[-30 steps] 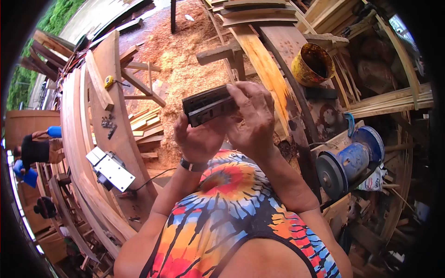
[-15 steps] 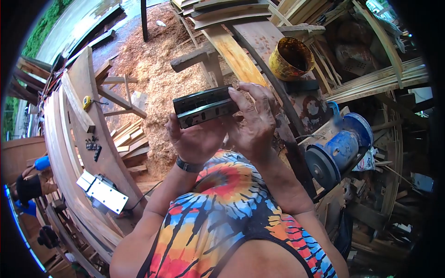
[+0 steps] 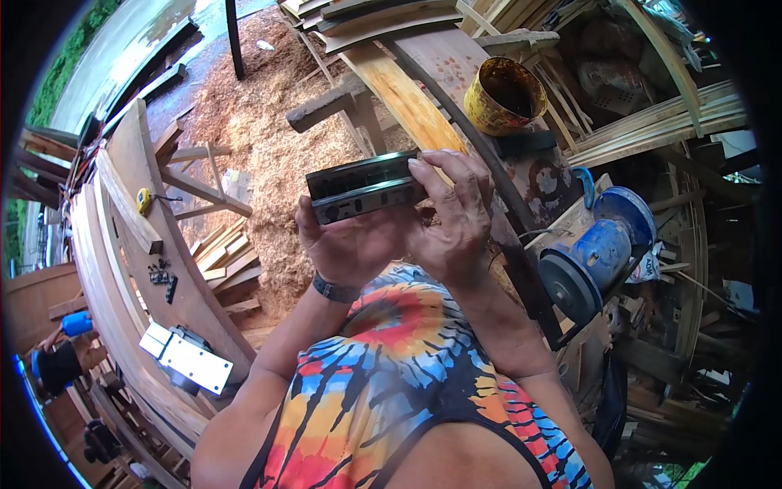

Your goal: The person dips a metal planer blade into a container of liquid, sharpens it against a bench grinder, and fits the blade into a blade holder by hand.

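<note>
Both of my hands hold a dark rectangular metal block (image 3: 358, 196) in front of my chest. It has a bright ridge along its length and holes and slots in its near side. My left hand (image 3: 354, 248), with a watch on its wrist, supports the block from below, thumb at its left end. My right hand (image 3: 453, 220) pinches the right end between thumb and fingers. On the wide plank to the left lie small dark metal parts (image 3: 165, 277) and a machine with a shiny flat metal plate (image 3: 186, 359).
A yellow tape measure (image 3: 143, 200) lies on the planks at left. Wood shavings (image 3: 269, 138) cover the ground ahead. At right stand a stained yellow bucket (image 3: 489, 106) and a blue bench grinder (image 3: 599, 253). Another person (image 3: 61, 363) is at far left.
The view has shifted slightly, so the surroundings sit a little differently. The metal block is tilted a bit differently, still in both my hands.
</note>
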`<state>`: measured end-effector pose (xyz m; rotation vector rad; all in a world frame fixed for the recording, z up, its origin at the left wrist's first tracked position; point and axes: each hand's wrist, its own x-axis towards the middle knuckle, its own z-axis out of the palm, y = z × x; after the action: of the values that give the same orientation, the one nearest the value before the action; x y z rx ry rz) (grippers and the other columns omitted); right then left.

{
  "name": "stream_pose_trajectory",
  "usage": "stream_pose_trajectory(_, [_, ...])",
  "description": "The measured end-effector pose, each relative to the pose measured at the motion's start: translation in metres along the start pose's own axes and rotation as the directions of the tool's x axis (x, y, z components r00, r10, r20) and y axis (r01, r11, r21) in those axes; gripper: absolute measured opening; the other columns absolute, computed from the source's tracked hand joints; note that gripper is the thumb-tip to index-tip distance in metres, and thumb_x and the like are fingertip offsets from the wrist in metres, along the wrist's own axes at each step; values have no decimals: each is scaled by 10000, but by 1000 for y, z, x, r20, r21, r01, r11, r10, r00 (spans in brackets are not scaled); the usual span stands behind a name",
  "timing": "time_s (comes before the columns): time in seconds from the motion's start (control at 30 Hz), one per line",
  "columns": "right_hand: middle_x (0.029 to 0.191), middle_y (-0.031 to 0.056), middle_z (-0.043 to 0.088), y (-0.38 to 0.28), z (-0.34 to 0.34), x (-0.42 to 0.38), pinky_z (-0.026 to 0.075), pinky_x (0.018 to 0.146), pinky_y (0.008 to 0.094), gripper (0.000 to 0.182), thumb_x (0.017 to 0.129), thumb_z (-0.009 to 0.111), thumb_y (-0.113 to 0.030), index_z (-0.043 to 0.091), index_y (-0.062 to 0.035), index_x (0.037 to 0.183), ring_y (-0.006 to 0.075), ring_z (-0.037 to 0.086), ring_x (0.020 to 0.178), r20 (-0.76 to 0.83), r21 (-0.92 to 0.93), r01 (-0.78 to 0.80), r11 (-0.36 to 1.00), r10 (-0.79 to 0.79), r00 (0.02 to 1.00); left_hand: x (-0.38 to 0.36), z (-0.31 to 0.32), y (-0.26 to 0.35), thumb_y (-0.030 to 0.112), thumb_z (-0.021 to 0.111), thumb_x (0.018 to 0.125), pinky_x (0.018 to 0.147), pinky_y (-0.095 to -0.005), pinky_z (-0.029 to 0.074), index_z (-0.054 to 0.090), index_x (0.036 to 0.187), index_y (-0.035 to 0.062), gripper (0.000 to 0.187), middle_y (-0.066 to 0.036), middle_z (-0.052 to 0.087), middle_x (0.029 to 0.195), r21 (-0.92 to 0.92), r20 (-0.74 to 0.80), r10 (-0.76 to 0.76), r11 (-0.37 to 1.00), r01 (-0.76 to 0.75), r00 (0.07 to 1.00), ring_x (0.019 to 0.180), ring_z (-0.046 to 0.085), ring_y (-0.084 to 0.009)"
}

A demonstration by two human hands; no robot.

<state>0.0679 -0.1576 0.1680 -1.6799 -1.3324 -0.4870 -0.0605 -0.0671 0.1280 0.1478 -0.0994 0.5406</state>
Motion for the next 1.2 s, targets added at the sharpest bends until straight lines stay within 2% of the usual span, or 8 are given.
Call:
stream_pose_trajectory(0.3, [1229, 106, 665, 2, 1, 4, 430, 1043, 544, 508, 730, 865, -155, 688, -93, 1202, 331, 621, 1166, -26, -47, -26, 999, 24, 999, 13, 1, 0, 788, 558, 896, 1199, -496, 336, 537, 1488, 55, 942, -169, 592, 1478, -102, 55, -68, 992, 74, 996, 1372, 508, -330])
stream_pose_trajectory(0.53, [1254, 110, 653, 5, 0, 4, 436, 1044, 539, 534, 722, 861, -129, 680, -94, 1223, 338, 610, 1181, -4, -40, -30, 999, 30, 1000, 17, -5, -1, 786, 571, 872, 1255, -498, 258, 524, 1505, 50, 971, -174, 529, 1544, -30, -41, -99, 995, 97, 994, 1415, 469, -339])
stream_pose_trajectory(0.73, [1327, 136, 609, 6, -5, 11, 440, 1064, 518, 606, 708, 839, -96, 671, -98, 1290, 369, 562, 1247, 69, 28, -44, 999, 42, 997, 22, -4, -2, 790, 588, 856, 1243, -550, 267, 513, 1519, 90, 967, -178, 537, 1535, -179, 68, -137, 973, 147, 988, 1413, 470, -364])
stream_pose_trajectory(0.83, [1358, 151, 597, 6, -5, 13, 425, 1083, 514, 602, 713, 829, -105, 682, -98, 1296, 378, 535, 1284, 100, 18, -36, 999, 34, 994, 23, -7, -3, 777, 615, 846, 1234, -570, 276, 516, 1517, 106, 954, -171, 540, 1532, -232, 37, -146, 961, 150, 989, 1408, 473, -384])
stream_pose_trajectory(0.93, [1385, 160, 588, 5, -5, 14, 408, 1095, 518, 569, 726, 822, -121, 697, -93, 1281, 381, 519, 1308, 141, -15, -23, 1000, 24, 990, 20, -13, -4, 759, 632, 848, 1235, -569, 277, 518, 1515, 107, 940, -171, 544, 1528, -110, -118, -112, 989, 99, 987, 1406, 476, -389])
stream_pose_trajectory(1.03, [1400, 162, 584, 5, -3, 14, 398, 1098, 522, 538, 742, 813, -126, 706, -90, 1268, 383, 515, 1316, 157, -20, -22, 1000, 25, 987, 20, -15, -3, 733, 642, 862, 1244, -560, 270, 519, 1511, 101, 914, -174, 543, 1528, -123, 29, -158, 979, 160, 987, 1419, 469, -385])
stream_pose_trajectory(1.13, [1399, 162, 585, 8, -2, 12, 399, 1093, 524, 519, 755, 806, -121, 705, -93, 1263, 384, 517, 1317, 155, -13, -7, 1000, 9, 988, 18, -14, -6, 720, 651, 866, 1251, -546, 266, 516, 1511, 88, 913, -181, 535, 1534, -97, -92, -112, 990, 103, 990, 1435, 456, -382])
stream_pose_trajectory(1.2, [1398, 161, 586, 8, -4, 13, 401, 1090, 523, 502, 762, 805, -120, 704, -95, 1253, 385, 519, 1315, 155, -9, -2, 1000, 4, 988, 20, -13, -9, 713, 660, 862, 1256, -540, 262, 516, 1510, 80, 917, -180, 529, 1541, -152, -18, -92, 984, 89, 996, 1444, 446, -385])
